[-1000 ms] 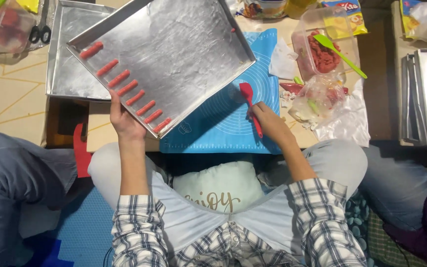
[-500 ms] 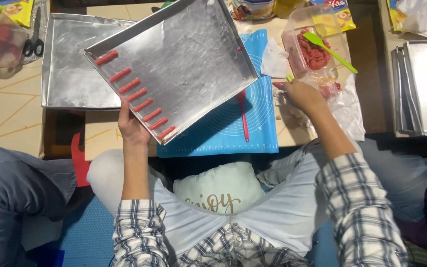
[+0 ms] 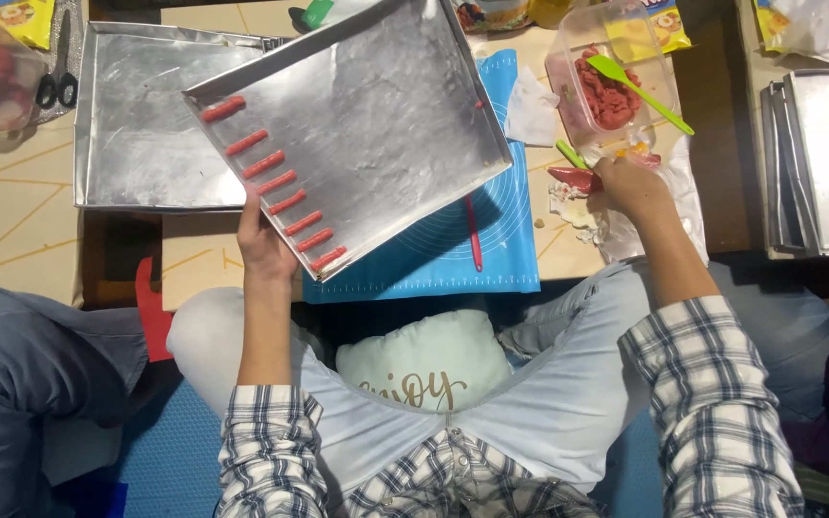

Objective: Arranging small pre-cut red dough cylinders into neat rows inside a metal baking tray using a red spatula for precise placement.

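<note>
A: Report the left hand.

B: My left hand (image 3: 263, 240) grips the near edge of the rectangular silver metal baking tray (image 3: 386, 115), holding it tilted above the blue silicone mat (image 3: 506, 245). A row of red dough sticks (image 3: 275, 182) lies along the tray's left edge.

A: And the right hand?

B: My right hand (image 3: 630, 187) is closed on a red lump (image 3: 573, 177), probably dough, though the view is poor. It sits on crumpled clear plastic wrap (image 3: 683, 192), just below the clear plastic container of red dough (image 3: 606, 91) with its green spatula (image 3: 640, 91).
</note>
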